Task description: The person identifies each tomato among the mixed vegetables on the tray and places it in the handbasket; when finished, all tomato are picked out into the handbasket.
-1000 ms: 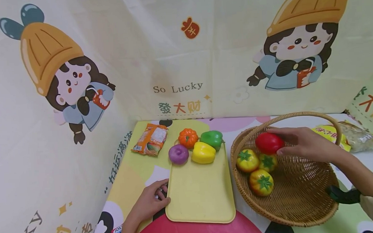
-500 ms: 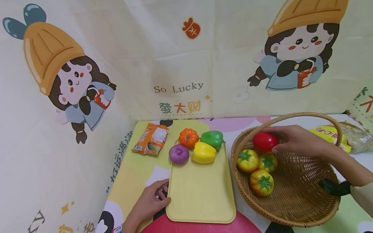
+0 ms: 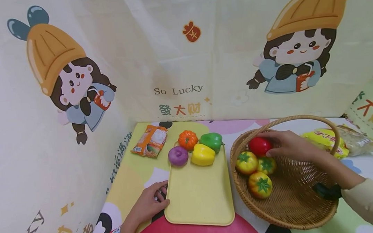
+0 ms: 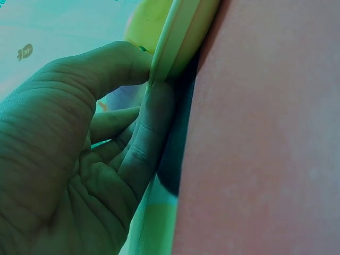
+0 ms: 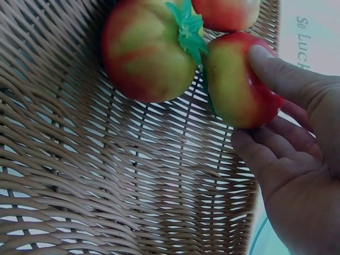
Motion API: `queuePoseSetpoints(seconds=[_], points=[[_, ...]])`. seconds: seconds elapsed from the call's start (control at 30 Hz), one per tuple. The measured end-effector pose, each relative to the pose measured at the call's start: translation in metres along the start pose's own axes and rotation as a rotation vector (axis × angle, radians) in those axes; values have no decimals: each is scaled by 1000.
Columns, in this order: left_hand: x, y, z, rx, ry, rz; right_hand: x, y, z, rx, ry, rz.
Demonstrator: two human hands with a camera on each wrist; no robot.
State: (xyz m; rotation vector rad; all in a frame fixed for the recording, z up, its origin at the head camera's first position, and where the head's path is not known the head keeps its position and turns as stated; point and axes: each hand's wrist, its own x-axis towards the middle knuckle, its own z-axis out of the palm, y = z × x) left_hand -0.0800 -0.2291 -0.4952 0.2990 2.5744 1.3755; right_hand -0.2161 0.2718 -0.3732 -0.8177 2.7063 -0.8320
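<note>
My right hand (image 3: 284, 146) holds a toy tomato (image 3: 260, 146) inside the wicker basket (image 3: 303, 208), low at its back left side. The right wrist view shows that tomato (image 5: 234, 79), red and yellow, between thumb and fingers, its green-leafed side turned away from the palm. Several like tomatoes, yellow-orange with green leaves, lie close by, one being a large tomato (image 5: 149, 53) beside it. At the yellow tray (image 3: 199, 196), my left hand (image 3: 151, 201) pinches the left rim; the left wrist view has the thumb and a finger of that hand (image 4: 101, 138) at the rim.
At the tray's far end sit a purple onion (image 3: 178, 156), an orange pumpkin (image 3: 188, 140), a green pepper (image 3: 211, 142) and a yellow pepper (image 3: 203, 154). An orange packet (image 3: 150, 140) lies behind left, a yellow packet (image 3: 325, 141) behind the basket. The basket's handle (image 3: 299, 118) arches over it.
My right hand has moved left and slightly down with the red tomato, bringing it close to the other tomatoes in the basket. The left hand keeps its place at the tray.
</note>
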Motion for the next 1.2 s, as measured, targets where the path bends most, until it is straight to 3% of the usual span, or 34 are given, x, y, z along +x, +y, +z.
queuePoseSetpoints(seconds=[0.87,1.03,1.2], points=[[2,1,1,12,-5,8,-4,3,0,-94,51,-42],[4,2,-1,17,-3,6,-17,-14,-10,-128,137,-44],[3,5,-3,52,-2,12,-46,-46,-26,-203,243,-57]])
